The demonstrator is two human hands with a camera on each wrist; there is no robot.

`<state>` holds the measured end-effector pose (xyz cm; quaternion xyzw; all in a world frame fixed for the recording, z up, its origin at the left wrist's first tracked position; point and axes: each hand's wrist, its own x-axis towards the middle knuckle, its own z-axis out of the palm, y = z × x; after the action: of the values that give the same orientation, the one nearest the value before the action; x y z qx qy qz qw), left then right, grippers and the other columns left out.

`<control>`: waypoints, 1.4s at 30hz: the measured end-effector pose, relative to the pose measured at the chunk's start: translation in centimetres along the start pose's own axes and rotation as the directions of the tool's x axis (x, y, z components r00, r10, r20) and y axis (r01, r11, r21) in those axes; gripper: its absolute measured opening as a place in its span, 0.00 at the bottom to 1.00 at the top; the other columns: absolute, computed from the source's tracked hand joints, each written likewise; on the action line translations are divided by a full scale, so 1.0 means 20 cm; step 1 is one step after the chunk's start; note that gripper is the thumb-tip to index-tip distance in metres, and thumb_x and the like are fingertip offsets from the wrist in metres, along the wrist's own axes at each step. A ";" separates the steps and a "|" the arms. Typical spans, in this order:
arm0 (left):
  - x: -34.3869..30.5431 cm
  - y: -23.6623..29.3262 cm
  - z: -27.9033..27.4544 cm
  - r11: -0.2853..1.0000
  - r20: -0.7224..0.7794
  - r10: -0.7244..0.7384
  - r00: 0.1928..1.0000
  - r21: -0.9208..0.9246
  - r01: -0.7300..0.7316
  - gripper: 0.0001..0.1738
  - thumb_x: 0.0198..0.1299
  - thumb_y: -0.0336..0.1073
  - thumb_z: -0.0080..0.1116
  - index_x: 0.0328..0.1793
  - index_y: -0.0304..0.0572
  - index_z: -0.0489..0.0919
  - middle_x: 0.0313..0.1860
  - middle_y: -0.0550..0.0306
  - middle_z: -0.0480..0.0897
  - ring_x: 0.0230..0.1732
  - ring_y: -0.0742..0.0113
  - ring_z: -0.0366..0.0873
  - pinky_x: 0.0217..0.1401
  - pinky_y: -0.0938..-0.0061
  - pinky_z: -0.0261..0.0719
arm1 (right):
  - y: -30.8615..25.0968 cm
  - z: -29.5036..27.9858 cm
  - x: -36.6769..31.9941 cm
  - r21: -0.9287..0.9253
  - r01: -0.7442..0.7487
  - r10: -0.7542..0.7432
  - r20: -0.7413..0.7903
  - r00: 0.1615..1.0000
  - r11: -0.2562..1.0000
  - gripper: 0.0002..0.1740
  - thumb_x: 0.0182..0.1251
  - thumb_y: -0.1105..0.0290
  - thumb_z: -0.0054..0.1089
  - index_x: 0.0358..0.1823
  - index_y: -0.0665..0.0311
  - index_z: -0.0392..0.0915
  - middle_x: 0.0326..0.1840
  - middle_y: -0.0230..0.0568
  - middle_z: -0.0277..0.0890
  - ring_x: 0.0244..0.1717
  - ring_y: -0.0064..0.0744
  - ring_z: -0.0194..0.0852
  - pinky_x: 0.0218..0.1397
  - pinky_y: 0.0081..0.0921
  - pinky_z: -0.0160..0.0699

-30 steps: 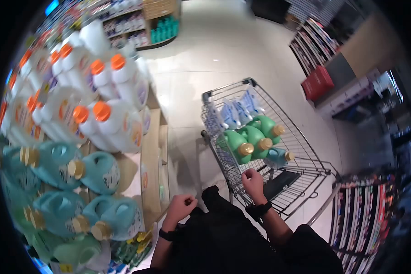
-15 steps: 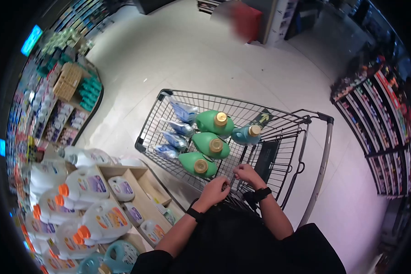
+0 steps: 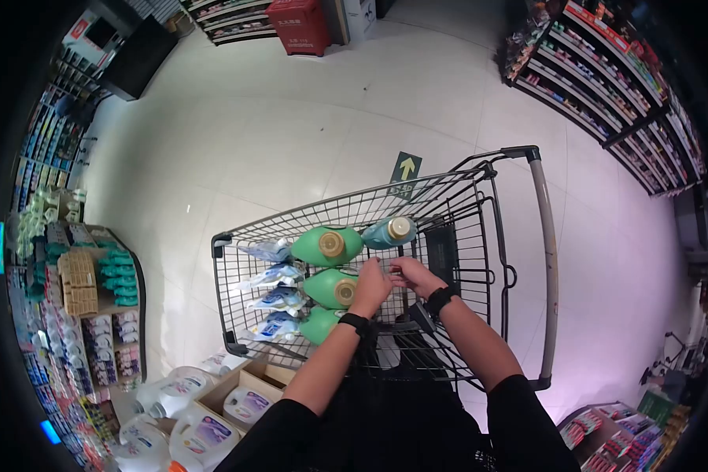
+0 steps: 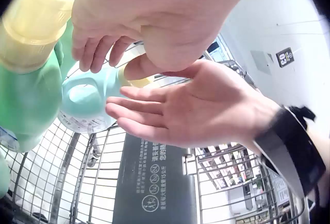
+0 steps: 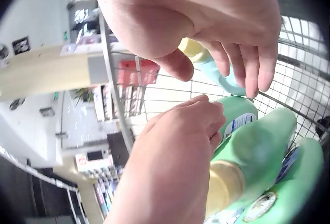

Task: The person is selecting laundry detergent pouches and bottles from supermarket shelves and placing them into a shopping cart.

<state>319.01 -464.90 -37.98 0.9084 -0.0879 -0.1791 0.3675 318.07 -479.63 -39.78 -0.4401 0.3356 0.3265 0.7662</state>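
Both hands hover close together over the basket of a shopping cart (image 3: pixel 544 236), holding nothing. My left hand (image 3: pixel 372 286) has relaxed fingers and is beside the gold cap of the middle green detergent bottle (image 3: pixel 320 288). Beside it, my right hand (image 3: pixel 417 277) has its fingers extended toward the left one; the left wrist view shows its palm (image 4: pixel 206 110) bare. A smaller blue-green bottle (image 3: pixel 379 234) stands just beyond the fingertips. Another green bottle (image 3: pixel 307 245) is on the far side, and a third (image 3: pixel 316 324) is partly hidden behind my left forearm.
Several blue-and-white packs (image 3: pixel 277 299) line the cart's left end. A dark panel (image 3: pixel 442 253) lies toward its handle. White jugs (image 3: pixel 189 389) fill a wooden display at lower left. Stocked shelves (image 3: pixel 598 79) stand at upper right, and a red box (image 3: pixel 299 27) at the back.
The view has swung to the right, and the cart now lies more squarely across it. Both hands have moved farther over the basket, nearer the bottles, and closer together.
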 end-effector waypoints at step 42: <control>-0.33 0.62 -0.93 0.648 0.415 0.488 0.768 -0.762 -0.001 0.42 0.60 0.58 0.63 0.68 0.29 0.69 0.59 0.50 0.79 0.60 0.65 0.75 0.63 0.70 0.72 | -0.60 0.28 -1.60 0.308 0.248 -0.302 0.140 0.943 0.918 0.05 0.67 0.76 0.57 0.43 0.64 0.73 0.17 0.18 0.57 0.11 0.06 0.46 0.17 0.11 0.59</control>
<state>319.90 -460.00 -15.33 0.5624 -0.2482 -0.4157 0.6703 310.88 -485.98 -6.54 -0.3353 0.2413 0.2026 0.8879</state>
